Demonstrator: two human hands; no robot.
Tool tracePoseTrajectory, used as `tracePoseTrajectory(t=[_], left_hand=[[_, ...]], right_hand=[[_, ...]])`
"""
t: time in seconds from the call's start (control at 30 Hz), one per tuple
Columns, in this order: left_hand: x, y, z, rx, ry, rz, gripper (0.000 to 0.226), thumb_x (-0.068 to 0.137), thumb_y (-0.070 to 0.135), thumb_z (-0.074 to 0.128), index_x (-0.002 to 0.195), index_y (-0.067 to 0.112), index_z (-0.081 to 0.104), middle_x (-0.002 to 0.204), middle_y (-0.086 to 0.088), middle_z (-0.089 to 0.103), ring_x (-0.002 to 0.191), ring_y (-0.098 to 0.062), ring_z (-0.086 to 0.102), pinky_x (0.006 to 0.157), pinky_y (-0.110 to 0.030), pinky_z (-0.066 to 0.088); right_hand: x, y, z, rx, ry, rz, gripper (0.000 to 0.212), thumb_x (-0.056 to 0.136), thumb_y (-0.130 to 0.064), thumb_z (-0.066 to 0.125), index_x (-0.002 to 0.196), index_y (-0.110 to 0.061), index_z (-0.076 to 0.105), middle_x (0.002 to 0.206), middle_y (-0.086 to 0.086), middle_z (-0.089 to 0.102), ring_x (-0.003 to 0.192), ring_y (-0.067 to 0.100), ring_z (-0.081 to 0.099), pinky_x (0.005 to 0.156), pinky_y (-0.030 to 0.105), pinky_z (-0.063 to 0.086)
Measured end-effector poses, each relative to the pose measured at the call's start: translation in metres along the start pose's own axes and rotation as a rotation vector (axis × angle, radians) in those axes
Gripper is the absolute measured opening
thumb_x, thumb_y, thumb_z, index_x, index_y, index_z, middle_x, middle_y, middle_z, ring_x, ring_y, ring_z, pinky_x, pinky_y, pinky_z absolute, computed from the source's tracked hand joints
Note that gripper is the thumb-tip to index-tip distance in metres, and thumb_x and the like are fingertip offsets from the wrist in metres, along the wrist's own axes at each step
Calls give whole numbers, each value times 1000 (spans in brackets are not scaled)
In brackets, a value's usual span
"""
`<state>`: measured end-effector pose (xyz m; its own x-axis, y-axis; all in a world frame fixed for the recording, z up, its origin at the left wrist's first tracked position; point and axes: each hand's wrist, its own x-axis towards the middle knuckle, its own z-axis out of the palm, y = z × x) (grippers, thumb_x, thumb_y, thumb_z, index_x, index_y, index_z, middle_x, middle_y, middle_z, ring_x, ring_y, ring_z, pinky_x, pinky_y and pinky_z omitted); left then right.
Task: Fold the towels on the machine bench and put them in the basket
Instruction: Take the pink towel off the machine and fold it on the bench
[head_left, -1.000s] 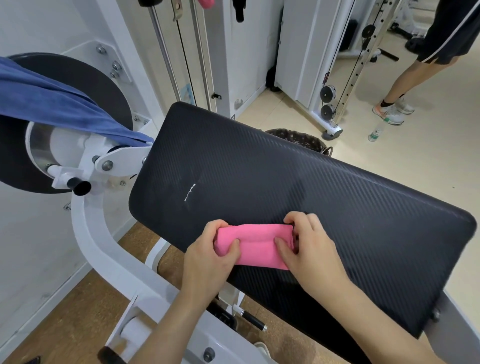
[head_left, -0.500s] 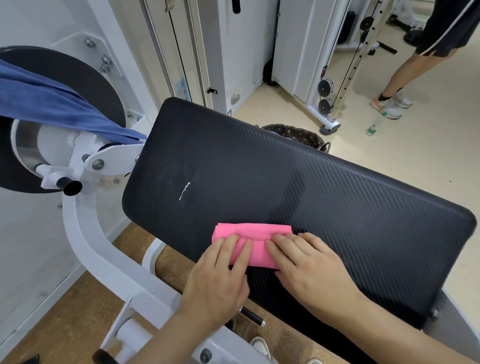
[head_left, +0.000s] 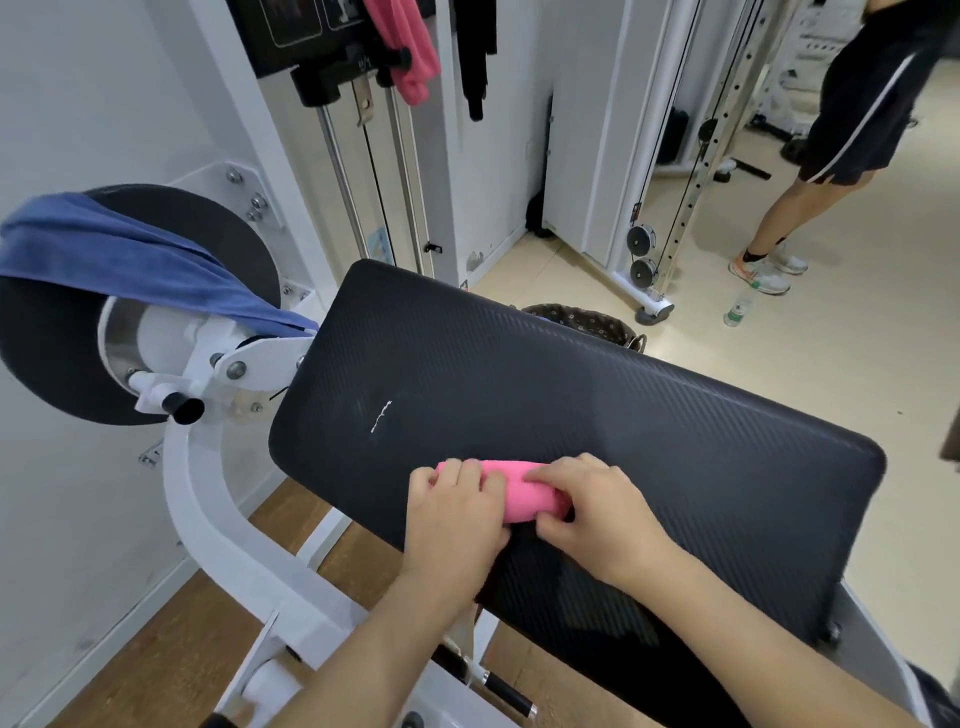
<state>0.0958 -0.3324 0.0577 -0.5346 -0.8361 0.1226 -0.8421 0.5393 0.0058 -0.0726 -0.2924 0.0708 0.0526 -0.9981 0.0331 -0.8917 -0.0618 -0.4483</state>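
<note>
The pink towel lay at the lower centre of the frame, on the near strip of the black bench, folded down to a short, thick bundle. Its long axis ran left to right across the picture, roughly along the bench's near edge. Our left hand covered its left end, fingers curled over the top of the bundle and grasping it. Our right hand held the right end, fingers bent over the top and the thumb tucked against the near side, so that it pinched the cloth. Only the middle of the towel showed between the two hands. We could not tell whether the bundle sat flat on the pad or was lifted a little off it.

The basket stood on the floor beyond the bench's far edge, just above centre in the frame, with only its rim showing over the pad. From the towel it lay straight up the picture and a little to the right, so our right hand was the nearer one. We judged the carry would go across the width of the pad and over its far edge. The fold looked finished or nearly so. A blue towel, draped over the wheel at upper left, was not yet folded.
</note>
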Motion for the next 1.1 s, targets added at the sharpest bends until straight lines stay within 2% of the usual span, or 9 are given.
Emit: tracePoseTrajectory(t=[0.07, 0.17, 0.23, 0.37, 0.5, 0.6, 0.83, 0.97, 1.1], left_hand=[[4, 1, -20, -165, -57, -71, 17, 74, 42, 63, 86, 30, 65, 83, 12, 61, 86, -12, 53, 74, -30, 37], [-8, 2, -52, -796, -162, -224, 13, 80, 31, 66, 71, 22, 64, 66, 8, 63, 67, -5, 57, 58, -21, 41], [-22, 11, -68, -1140, -223, -263, 6, 83, 22, 70, 80, 16, 71, 76, 2, 72, 70, -9, 67, 59, -24, 52], [-45, 35, -74, -1371, -268, -250, 20, 77, 25, 68, 93, 13, 72, 89, -4, 75, 84, -22, 71, 72, -34, 58], [-55, 51, -78, -1469, -213, -192, 38, 76, 25, 73, 112, 19, 64, 105, 3, 72, 98, -14, 68, 78, -30, 57], [-52, 64, -90, -1408, -121, -75, 36, 73, 38, 76, 107, 27, 68, 105, 5, 70, 99, -12, 66, 80, -28, 56], [-55, 138, -116, -1097, 153, 85, 15, 73, 29, 81, 80, 25, 68, 78, 9, 66, 72, -9, 63, 60, -15, 48], [-64, 193, -132, -743, 441, 360, 17, 76, 32, 73, 82, 18, 65, 76, 13, 58, 68, -9, 53, 61, -19, 43], [-86, 279, -138, -488, 632, 695, 11, 90, 24, 64, 88, 13, 60, 78, -1, 61, 72, -18, 49, 65, -27, 45]], right_hand=[[-3, 0, -25, 233, -42, 68, 43, 79, -40, 69, 121, -38, 59, 108, -18, 61, 101, 4, 53, 93, 35, 46], [-15, 0, -67, 550, -180, 132, 85, 68, -54, 77, 142, -38, 37, 129, -21, 48, 120, -4, 45, 106, 25, 37], [-31, -5, -83, 755, -325, 146, 96, 66, -48, 80, 146, -39, 28, 134, -24, 48, 126, -5, 45, 109, 26, 35], [-57, -18, -81, 975, -157, 105, 50, 79, -23, 78, 125, -25, 59, 116, -3, 69, 109, 13, 64, 96, 37, 52], [-82, -17, -81, 851, -11, 81, 26, 83, -24, 75, 107, -25, 66, 104, -1, 70, 98, 14, 67, 87, 42, 56], [-104, -10, -91, 655, -44, 34, 23, 85, -30, 72, 106, -31, 64, 101, -8, 68, 96, 11, 65, 84, 40, 55], [-163, 13, -132, 484, 17, 41, 31, 88, -30, 66, 115, -41, 55, 104, -17, 59, 100, 1, 56, 85, 26, 50], [-213, 44, -175, 834, -124, 355, 22, 95, -39, 52, 116, -38, 58, 88, 4, 71, 75, 16, 66, 69, 32, 50], [-273, 97, -200, 1231, -295, 457, 55, 87, -70, 39, 112, -30, 67, 93, 15, 72, 74, 23, 67, 64, 28, 47]])
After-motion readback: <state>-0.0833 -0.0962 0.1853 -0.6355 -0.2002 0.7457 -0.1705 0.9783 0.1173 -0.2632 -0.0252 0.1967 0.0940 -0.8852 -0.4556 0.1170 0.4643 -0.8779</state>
